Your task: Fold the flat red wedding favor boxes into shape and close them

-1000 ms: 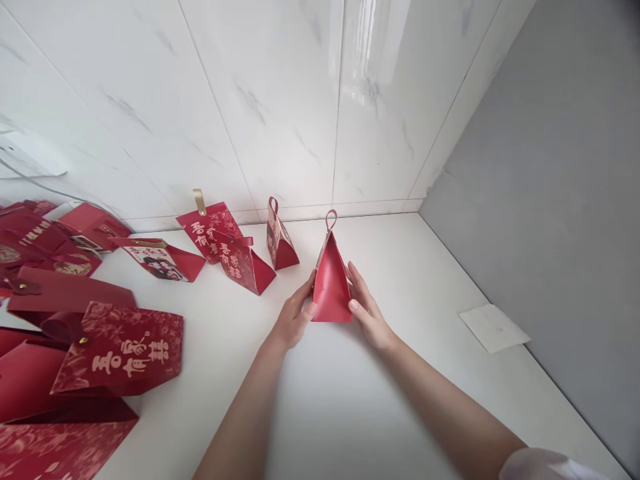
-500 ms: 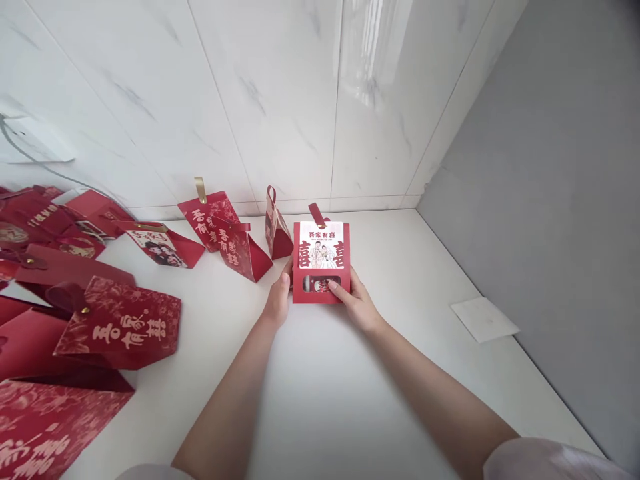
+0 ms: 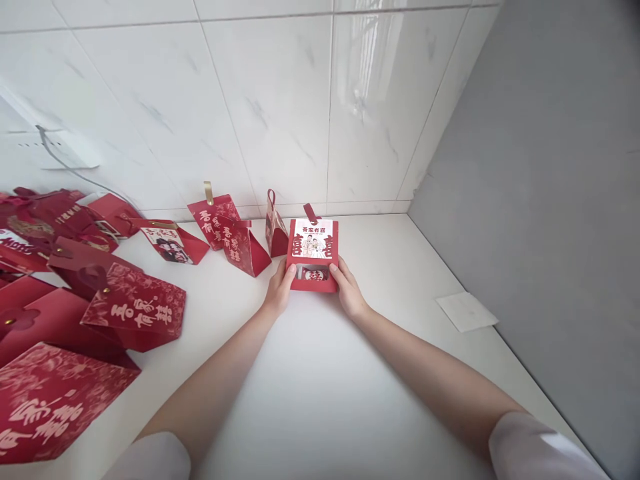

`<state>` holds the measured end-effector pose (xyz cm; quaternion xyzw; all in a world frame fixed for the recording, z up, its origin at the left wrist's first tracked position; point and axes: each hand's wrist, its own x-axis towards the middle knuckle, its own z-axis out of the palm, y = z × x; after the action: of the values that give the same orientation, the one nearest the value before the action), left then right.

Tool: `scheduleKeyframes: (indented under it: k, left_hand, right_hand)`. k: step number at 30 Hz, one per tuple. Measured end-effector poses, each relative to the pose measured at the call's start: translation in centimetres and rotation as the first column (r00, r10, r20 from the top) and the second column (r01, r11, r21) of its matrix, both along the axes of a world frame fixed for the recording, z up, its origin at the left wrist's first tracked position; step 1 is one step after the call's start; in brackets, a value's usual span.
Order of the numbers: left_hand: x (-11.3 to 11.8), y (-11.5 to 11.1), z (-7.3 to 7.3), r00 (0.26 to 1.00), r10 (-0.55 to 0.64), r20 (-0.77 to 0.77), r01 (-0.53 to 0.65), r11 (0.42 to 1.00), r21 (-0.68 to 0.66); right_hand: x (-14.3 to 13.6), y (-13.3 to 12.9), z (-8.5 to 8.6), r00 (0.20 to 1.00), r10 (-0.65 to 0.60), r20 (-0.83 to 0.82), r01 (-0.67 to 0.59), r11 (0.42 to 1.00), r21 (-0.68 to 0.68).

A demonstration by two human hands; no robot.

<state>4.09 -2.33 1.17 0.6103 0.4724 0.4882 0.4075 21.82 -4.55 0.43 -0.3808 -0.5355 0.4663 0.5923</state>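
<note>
A red gift box (image 3: 314,256) with a printed wedding couple, a ribbon loop on top and a cut-out window stands on the white table near the wall. Through its window a small wrapped item (image 3: 314,274) shows. My left hand (image 3: 281,285) grips the box's left side, thumb at the front edge. On the opposite side my right hand (image 3: 347,283) holds it the same way; the fingers behind are partly hidden. Just left of the box stands a narrow red box (image 3: 275,230) with a loop handle, and beside that a tilted red patterned box (image 3: 243,247).
More red boxes stand farther left, among them a gold-looped one (image 3: 213,217) and a large floral one (image 3: 60,400). A white card (image 3: 467,311) lies by the grey panel (image 3: 540,200) at the right. A cable (image 3: 75,170) runs along the tiled wall.
The box has tipped back and its lower front shows more. My right thumb has moved from the window to the box's right edge. My view has shifted slightly.
</note>
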Motion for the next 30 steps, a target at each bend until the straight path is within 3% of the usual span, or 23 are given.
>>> scheduleKeyframes:
  k: [2, 5, 8, 11, 16, 20, 25, 27, 30]
  left_hand:
    - [-0.1, 0.3, -0.1, 0.999, 0.0, 0.033, 0.001, 1.0, -0.02]
    - [-0.4, 0.6, -0.3, 0.986, -0.006, 0.164, 0.032, 0.988, -0.153]
    - [-0.7, 0.8, -0.1, 0.954, 0.003, 0.3, 0.06, 0.978, -0.201]
    - [-0.6, 0.9, 0.1, 0.947, -0.028, 0.319, 0.096, 0.975, -0.199]
    - [-0.5, 1.0, -0.1, 0.966, -0.066, 0.249, 0.112, 0.978, -0.176]
    - [-0.5, 0.7, -0.4, 0.965, -0.125, 0.232, 0.148, 0.985, -0.085]
    - [-0.3, 0.2, -0.5, 0.957, -0.186, 0.223, 0.164, 0.98, 0.112]
    - [-0.3, 0.2, -0.7, 0.933, -0.191, 0.305, 0.16, 0.979, 0.124]
    - [-0.4, 0.4, -1.0, 0.885, -0.182, 0.429, 0.168, 0.983, 0.071]
  right_hand:
    - [-0.1, 0.0, 0.2, 0.999, 0.029, -0.044, -0.029, 1.0, 0.011]
    - [0.1, -0.1, 0.4, 0.997, 0.078, -0.005, -0.078, 0.997, -0.019]
    - [0.5, 0.1, 0.3, 0.987, 0.149, -0.059, -0.158, 0.967, -0.197]
    - [1.0, 0.6, 0.2, 0.97, 0.072, -0.23, -0.146, 0.936, -0.321]
    - [1.0, 0.5, 0.2, 0.959, -0.016, -0.282, -0.075, 0.948, -0.309]
    - [0.4, -0.4, -0.1, 0.99, -0.06, -0.13, 0.03, 0.974, -0.225]
    - [0.4, -1.0, -0.2, 0.976, -0.195, 0.096, 0.189, 0.98, 0.062]
    - [0.5, -1.0, -0.1, 0.961, -0.205, 0.185, 0.182, 0.974, 0.136]
    - [0.5, -1.1, -0.1, 0.964, -0.119, 0.236, 0.082, 0.983, 0.162]
